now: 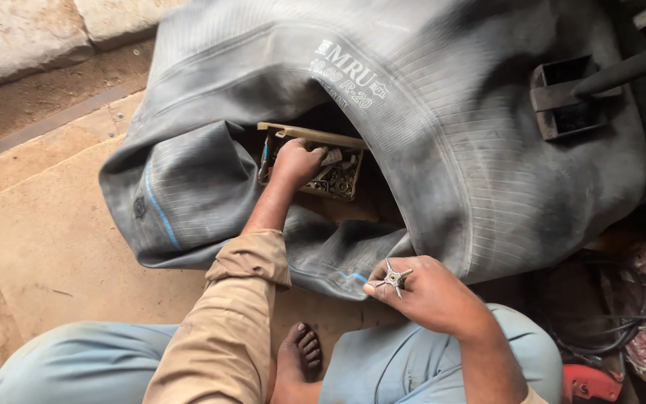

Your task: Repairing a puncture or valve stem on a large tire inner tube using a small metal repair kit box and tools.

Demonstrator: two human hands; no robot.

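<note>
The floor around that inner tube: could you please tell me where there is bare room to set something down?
The tan floor slab left of the inner tube, between its folded edge and the stone kerb, lies bare. The tube's hollow is crowded: the left hand reaches into a small parts box there. On the right, cables fill the floor near the right hand, which holds a four-way valve tool.

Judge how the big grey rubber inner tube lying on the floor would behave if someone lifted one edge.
The big grey rubber inner tube would probably flop and sag, since it already lies folded and creased. Its bulk suggests some weight. The matt, ribbed skin looks grippy rather than slippery.
</note>
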